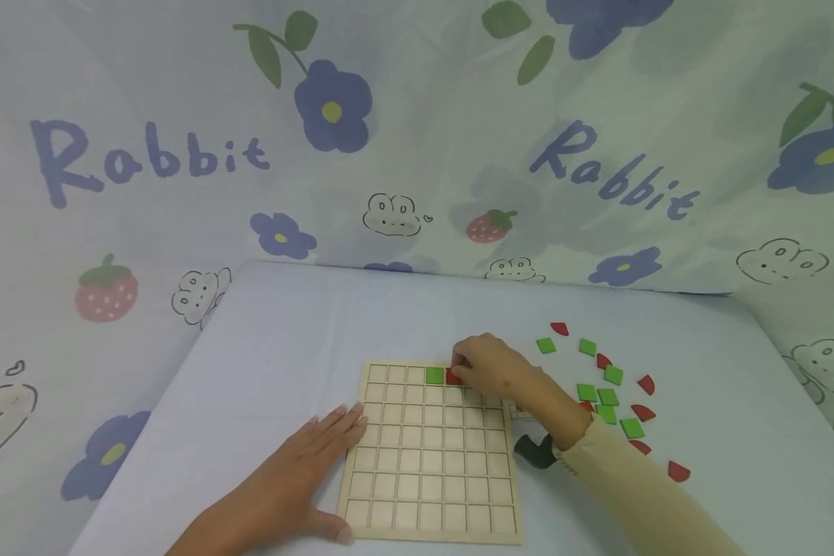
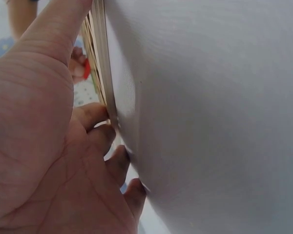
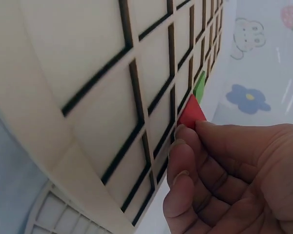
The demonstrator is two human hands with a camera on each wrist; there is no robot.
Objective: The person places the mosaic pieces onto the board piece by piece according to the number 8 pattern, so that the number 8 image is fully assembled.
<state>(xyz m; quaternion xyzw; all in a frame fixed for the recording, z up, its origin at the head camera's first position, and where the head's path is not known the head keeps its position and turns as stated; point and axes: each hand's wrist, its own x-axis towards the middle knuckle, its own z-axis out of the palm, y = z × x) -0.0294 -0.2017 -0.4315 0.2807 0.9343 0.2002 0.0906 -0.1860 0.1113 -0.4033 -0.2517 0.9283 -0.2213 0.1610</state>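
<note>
A pale wooden grid board (image 1: 431,463) lies flat on the table. One green square tile (image 1: 434,375) sits in its top row. Right beside that tile my right hand (image 1: 483,369) pinches a red tile (image 1: 453,378) over the neighbouring cell; the right wrist view shows my fingertips (image 3: 185,141) holding the red tile (image 3: 191,113) against the board (image 3: 88,97), with the green tile (image 3: 199,86) just beyond. My left hand (image 1: 299,479) lies flat with straight fingers against the board's left edge; the left wrist view shows that hand (image 2: 49,146) touching the board's rim (image 2: 100,63).
Several loose green squares (image 1: 608,397) and red quarter-round pieces (image 1: 642,412) lie scattered on the white tablecloth right of the board. A dark object (image 1: 533,452) sits under my right wrist. Printed fabric (image 1: 417,139) walls the back and sides.
</note>
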